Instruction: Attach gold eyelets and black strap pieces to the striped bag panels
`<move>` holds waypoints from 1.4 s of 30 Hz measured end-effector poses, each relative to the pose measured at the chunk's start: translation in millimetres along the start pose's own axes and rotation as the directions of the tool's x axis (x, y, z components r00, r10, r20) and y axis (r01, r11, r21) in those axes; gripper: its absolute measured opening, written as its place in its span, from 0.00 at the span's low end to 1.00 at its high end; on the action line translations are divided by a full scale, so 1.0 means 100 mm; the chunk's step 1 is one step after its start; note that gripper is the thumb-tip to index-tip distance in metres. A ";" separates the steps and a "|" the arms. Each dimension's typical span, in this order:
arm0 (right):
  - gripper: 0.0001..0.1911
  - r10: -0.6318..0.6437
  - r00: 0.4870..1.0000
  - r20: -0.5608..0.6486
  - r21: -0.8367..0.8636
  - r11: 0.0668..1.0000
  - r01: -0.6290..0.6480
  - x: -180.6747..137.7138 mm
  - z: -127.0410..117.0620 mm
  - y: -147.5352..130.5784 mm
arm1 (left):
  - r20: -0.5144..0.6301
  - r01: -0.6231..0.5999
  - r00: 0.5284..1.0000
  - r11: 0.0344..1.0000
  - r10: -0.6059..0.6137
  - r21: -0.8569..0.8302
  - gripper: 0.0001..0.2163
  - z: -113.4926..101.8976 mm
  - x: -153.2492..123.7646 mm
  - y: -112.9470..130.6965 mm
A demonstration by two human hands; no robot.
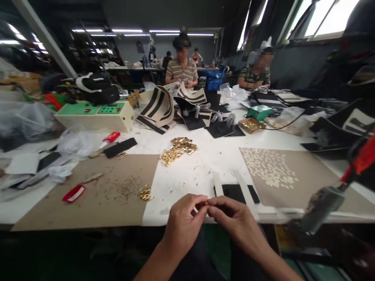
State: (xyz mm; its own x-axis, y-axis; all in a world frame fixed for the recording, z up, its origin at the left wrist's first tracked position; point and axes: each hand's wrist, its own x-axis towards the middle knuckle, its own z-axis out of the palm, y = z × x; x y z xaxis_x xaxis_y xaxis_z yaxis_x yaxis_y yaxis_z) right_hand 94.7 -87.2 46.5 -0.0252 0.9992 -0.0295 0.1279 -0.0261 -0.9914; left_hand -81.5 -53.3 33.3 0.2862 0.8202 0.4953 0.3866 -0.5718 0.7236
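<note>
My left hand [185, 218] and my right hand [234, 218] meet fingertip to fingertip at the table's front edge. Pinched between them is a small gold metal piece [204, 203], mostly covered by the fingers, so its exact kind stays hidden. Both hands are closed on it. To the left of my left hand lies a small heap of gold metal fittings [145, 192]. Farther back, a larger pile of gold metal fittings [178, 150] rests on the white tabletop. Just beyond my right hand are a black piece of material [233, 192] and white strips [244, 189].
Small pale discs [272, 168] cover a brown board [316, 171] on the right. A grey-green tool [324, 205] hangs at front right. At left are a red-handled awl [74, 193], a glue bottle [110, 138] and a green-topped machine [95, 115]. Two people [182, 70] work opposite.
</note>
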 end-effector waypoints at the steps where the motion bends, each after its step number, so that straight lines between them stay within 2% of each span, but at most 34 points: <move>1: 0.13 0.018 1.000 -0.011 0.024 1.000 -0.018 -0.07 -0.08 0.03 | 0.013 0.016 1.000 0.999 -0.016 -0.038 0.12 0.10 -0.02 0.05; 5: 0.12 0.014 0.998 -0.068 0.075 0.997 -0.009 -0.29 -0.33 0.15 | 0.094 0.070 0.994 0.987 -0.057 -0.144 0.15 0.33 -0.06 0.21; 8: 0.09 -0.031 0.994 -0.104 0.026 0.999 0.034 -0.38 -0.42 0.22 | 0.142 0.084 0.988 0.984 -0.062 -0.154 0.17 0.41 -0.07 0.32; 12: 0.07 -0.138 0.983 -0.125 -0.072 0.989 0.129 -0.43 -0.53 0.25 | 0.142 0.078 0.988 0.990 -0.061 -0.115 0.16 0.48 -0.07 0.41; 18: 0.09 -0.129 0.991 -0.042 -0.047 0.991 0.127 -0.45 -0.67 0.28 | 0.194 0.086 0.979 0.992 -0.066 -0.093 0.14 0.55 -0.07 0.43; 22: 0.06 -0.116 0.989 -0.096 -0.089 0.990 0.108 -0.47 -0.69 0.32 | 0.186 0.060 0.982 0.995 -0.044 -0.081 0.14 0.59 -0.07 0.41; 26: 0.03 -0.112 0.987 -0.111 -0.166 0.982 0.092 -0.44 -0.71 0.30 | 0.160 -0.020 0.987 0.999 0.028 -0.049 0.15 0.62 -0.06 0.35; 34: 0.03 -0.092 0.995 0.025 -0.356 0.930 0.095 -0.09 -0.82 0.24 | 0.148 -0.148 0.978 0.989 0.145 0.012 0.11 0.72 0.09 0.08; 39: 0.05 -0.023 1.000 0.008 -0.452 0.892 0.024 0.37 -0.97 0.36 | 0.131 -0.137 0.984 0.979 0.117 0.151 0.14 0.73 0.16 -0.25; 42: 0.06 -0.076 0.997 0.007 -0.567 0.821 0.066 0.60 -1.01 0.45 | 0.121 -0.113 0.988 0.976 0.091 0.186 0.09 0.72 0.13 -0.38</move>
State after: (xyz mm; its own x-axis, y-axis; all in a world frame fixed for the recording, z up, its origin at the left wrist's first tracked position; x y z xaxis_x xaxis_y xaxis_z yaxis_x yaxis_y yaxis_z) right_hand 198.8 -26.0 13.3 -0.0415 0.9981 0.0449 0.6654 0.0611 -0.7440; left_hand -29.2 -22.2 -22.6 0.4243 0.7567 0.4974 0.5082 -0.6536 0.5609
